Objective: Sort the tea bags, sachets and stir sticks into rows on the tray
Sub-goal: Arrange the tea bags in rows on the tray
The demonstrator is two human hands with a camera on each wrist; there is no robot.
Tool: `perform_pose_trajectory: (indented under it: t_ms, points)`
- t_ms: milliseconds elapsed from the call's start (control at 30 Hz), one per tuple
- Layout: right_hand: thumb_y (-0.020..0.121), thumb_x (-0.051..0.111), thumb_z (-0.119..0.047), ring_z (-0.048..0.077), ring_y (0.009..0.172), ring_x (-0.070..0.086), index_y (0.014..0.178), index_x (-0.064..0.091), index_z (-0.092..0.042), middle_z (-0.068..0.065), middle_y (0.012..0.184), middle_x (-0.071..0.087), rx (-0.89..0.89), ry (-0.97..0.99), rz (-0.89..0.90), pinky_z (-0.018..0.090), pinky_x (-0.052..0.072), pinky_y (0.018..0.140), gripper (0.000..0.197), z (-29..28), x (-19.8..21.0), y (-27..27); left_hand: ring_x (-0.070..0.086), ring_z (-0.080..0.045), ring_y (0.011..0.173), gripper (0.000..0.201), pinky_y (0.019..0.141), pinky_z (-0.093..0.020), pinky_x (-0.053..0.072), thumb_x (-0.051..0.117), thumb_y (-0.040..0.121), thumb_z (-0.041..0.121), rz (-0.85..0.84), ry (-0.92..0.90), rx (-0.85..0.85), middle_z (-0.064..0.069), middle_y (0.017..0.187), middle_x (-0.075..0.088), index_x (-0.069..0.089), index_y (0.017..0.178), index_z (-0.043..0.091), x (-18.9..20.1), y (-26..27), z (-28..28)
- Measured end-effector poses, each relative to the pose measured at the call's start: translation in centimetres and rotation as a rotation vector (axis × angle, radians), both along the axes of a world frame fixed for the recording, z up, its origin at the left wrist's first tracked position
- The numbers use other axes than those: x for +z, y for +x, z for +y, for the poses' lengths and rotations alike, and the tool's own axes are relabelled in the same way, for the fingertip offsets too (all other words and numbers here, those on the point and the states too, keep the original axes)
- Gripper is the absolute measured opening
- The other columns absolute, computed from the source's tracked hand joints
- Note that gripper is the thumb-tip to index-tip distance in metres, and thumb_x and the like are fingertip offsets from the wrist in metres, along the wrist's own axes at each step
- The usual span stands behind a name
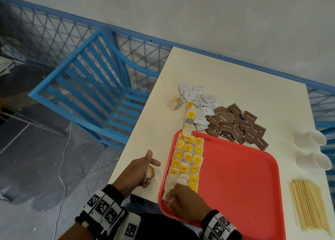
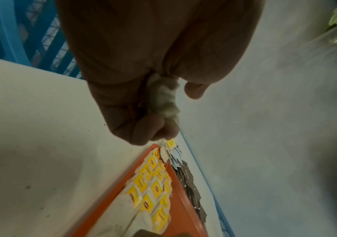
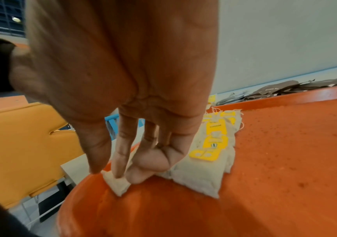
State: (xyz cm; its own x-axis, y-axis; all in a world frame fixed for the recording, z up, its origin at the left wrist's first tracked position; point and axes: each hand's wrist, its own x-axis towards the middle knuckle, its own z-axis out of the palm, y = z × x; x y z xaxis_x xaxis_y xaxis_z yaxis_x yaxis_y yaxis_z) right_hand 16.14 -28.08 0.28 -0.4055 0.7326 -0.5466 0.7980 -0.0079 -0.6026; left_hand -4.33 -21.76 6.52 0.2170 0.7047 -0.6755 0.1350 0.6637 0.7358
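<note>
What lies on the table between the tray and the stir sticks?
Nothing: in the head view a bare strip of table separates the tray from the stir sticks.

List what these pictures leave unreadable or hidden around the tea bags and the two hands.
- Tea bags in the left hand: head and left wrist views show a bunch; curled fingers hide the count.
- Tea bag under the right hand: fingers cover part, no tag visible.
- Brown sachets: print too small to read.
- Red tray: near corner cut off by the frame's bottom edge, head view.

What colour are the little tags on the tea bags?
Yellow. The tags on the tea bags show best in the head view.
</note>
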Motion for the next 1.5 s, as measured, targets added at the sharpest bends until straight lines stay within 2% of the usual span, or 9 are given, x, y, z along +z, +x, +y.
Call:
perform_pose_trajectory:
  t_ms: [367,500,600,700,800,900,1100,1300,1500]
  points:
    - [0.086,0.056,-0.03,0.014,0.1,0.06,0.107,0.068,-0.027,-0.008,0.106,0.06,0.068,0.016,0.04,0.03,0.05,0.09,0.025,-0.5,-0.6,0.0,0.064,-0.024,0.071,0.084,0.061,-0.033,0.053,0.031,0.086,0.069,-0.297,-0.154,0.138,-0.016,0.086,0.066,0.066,0.109,-0.003,0.7,1.0,0.4]
    - [0.091,0.055,-0.027,0.005,0.081,0.06,0.087,0.069,-0.026,-0.01,0.089,0.068,-0.227,0.249,0.174,0.029,0.05,0.075,0.015,1.3,4.3,0.6,0.063,-0.024,0.067,0.083,0.057,-0.031,0.052,0.028,0.087,0.071,-0.402,-0.202,0.15,-0.016,0.084,0.065,0.067,0.101,-0.001,1.1,1.6,0.6]
    - [0.09,0.064,-0.034,0.003,0.071,0.053,0.088,0.066,-0.027,-0.016,0.079,0.059,-0.317,0.474,0.291,0.013,0.04,0.064,0.008,2.5,8.5,0.2,0.058,-0.024,0.068,0.084,0.06,-0.032,0.045,0.029,0.086,0.075,-0.476,-0.239,0.14,-0.018,0.087,0.063,0.067,0.095,0.0,1.4,2.5,0.7]
    - [0.088,0.061,-0.048,-0.001,0.082,0.05,0.104,0.062,-0.03,-0.016,0.096,0.054,-0.138,0.548,0.199,0.017,0.044,0.07,0.024,2.5,10.2,-1.0,0.054,-0.03,0.08,0.083,0.067,-0.035,0.042,0.035,0.082,0.077,-0.58,-0.293,0.148,-0.021,0.089,0.058,0.068,0.089,0.001,1.6,3.4,0.6]
    - [0.08,0.062,-0.059,0.006,0.103,0.053,0.115,0.059,-0.03,-0.014,0.119,0.05,-0.063,0.605,0.062,0.021,0.047,0.077,0.045,2.0,9.5,-1.6,0.065,-0.033,0.087,0.086,0.071,-0.035,0.055,0.034,0.085,0.078,-0.626,-0.335,0.171,-0.023,0.1,0.063,0.066,0.099,0.0,2.7,4.0,0.6]
    - [0.075,0.058,-0.066,0.01,0.094,0.055,0.113,0.058,-0.032,-0.011,0.11,0.05,-0.074,0.634,-0.012,0.021,0.045,0.065,0.051,2.1,9.0,-1.4,0.068,-0.029,0.076,0.081,0.058,-0.033,0.057,0.033,0.085,0.078,-0.628,-0.317,0.182,-0.017,0.087,0.066,0.063,0.091,0.002,3.2,4.2,0.6]
    - [0.087,0.058,-0.044,0.01,0.077,0.058,0.113,0.061,-0.028,-0.009,0.093,0.052,-0.058,0.742,-0.024,0.02,0.045,0.056,0.03,2.5,8.6,-0.3,0.068,-0.018,0.074,0.083,0.068,-0.031,0.054,0.023,0.09,0.074,-0.581,-0.257,0.073,-0.008,0.078,0.066,0.073,0.086,0.007,3.6,4.1,0.3]
    - [0.097,0.059,-0.034,0.006,0.07,0.052,0.097,0.071,-0.033,-0.011,0.077,0.058,-0.247,0.581,0.236,0.026,0.046,0.062,0.012,3.1,9.9,0.2,0.067,-0.022,0.083,0.071,0.078,-0.036,0.054,0.033,0.091,0.071,-0.566,-0.224,0.107,-0.014,0.087,0.063,0.065,0.087,0.008,3.6,4.3,0.2]
    - [0.096,0.063,-0.025,0.008,0.059,0.051,0.082,0.075,-0.018,-0.004,0.069,0.066,-0.688,0.231,0.616,0.024,0.042,0.057,0.02,3.6,11.5,1.1,0.06,-0.017,0.067,0.044,0.061,-0.028,0.048,0.054,0.095,0.051,-0.59,-0.118,0.116,-0.012,0.083,0.062,0.07,0.092,0.01,3.6,4.6,0.4]
